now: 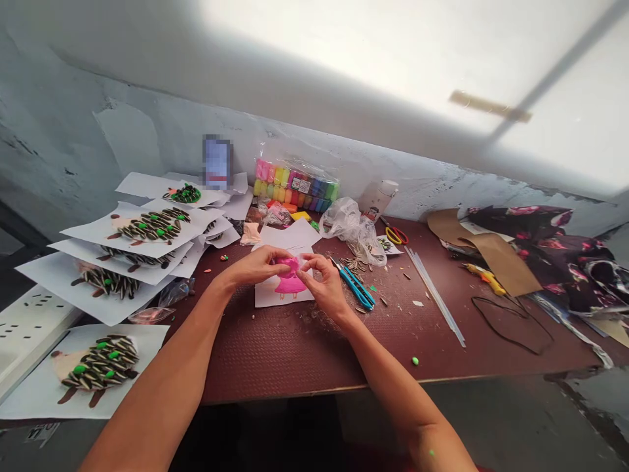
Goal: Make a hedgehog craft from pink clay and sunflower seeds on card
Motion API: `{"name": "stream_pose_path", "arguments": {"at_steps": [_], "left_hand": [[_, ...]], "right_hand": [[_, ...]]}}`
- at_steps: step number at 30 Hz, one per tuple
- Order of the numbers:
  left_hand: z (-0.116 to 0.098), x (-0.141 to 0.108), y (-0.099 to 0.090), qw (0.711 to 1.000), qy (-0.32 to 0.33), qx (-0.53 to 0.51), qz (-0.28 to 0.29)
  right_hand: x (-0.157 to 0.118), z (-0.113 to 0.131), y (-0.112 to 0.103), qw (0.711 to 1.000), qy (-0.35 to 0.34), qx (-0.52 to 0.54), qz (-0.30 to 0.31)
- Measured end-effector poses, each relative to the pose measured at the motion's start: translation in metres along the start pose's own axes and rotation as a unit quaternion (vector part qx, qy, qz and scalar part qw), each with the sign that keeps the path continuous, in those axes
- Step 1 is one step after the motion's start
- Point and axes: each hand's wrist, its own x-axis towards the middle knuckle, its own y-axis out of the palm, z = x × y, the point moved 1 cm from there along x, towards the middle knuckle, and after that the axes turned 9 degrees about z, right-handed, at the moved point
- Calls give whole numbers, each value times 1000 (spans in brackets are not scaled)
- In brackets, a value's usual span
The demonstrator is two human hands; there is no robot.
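Note:
Both hands meet over a white sheet of paper (pixel 265 296) at the middle of the table. Bright pink modelling clay (pixel 289 263) is pinched between the fingertips of my left hand (pixel 263 265). My right hand (pixel 322 283) closes its thumb and fingers at the clay's right side, where a bit of clear plastic shows. Beneath them, the paper bears a flat pink dress-like shape (pixel 289 284) with small orange legs drawn below it. The fingers hide the upper part of this picture.
Hedgehog pictures with seed spines (pixel 147 226) are stacked left. Behind are a phone (pixel 217 162), a pack of coloured clay (pixel 297 183), a plastic bag (pixel 344 219) and a white cup (pixel 381 200). A teal cutter (pixel 356 285), scissors (pixel 394 235), glue sticks (pixel 435 295) and a glue gun (pixel 486 278) lie right.

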Motion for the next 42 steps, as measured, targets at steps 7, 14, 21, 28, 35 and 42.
{"name": "stream_pose_path", "arguments": {"at_steps": [7,14,21,28,35,42], "left_hand": [[4,0,1,999,-3,-33,11],[7,0,3,1000,0,-21,1],[0,-1,6,996,7,-91,-12],[4,0,5,994,28,-108,-8],[5,2,6,994,21,-108,-19],[28,-7,-22,983,-44,6,-180]], "right_hand": [[0,-1,1,999,-15,-35,6],[2,-7,1,1000,1,21,16],[3,-7,-1,1000,0,-24,11],[3,-3,-2,996,-51,-75,8],[1,7,-1,988,-68,-137,-15],[-3,2,7,990,-68,-112,52]]}}
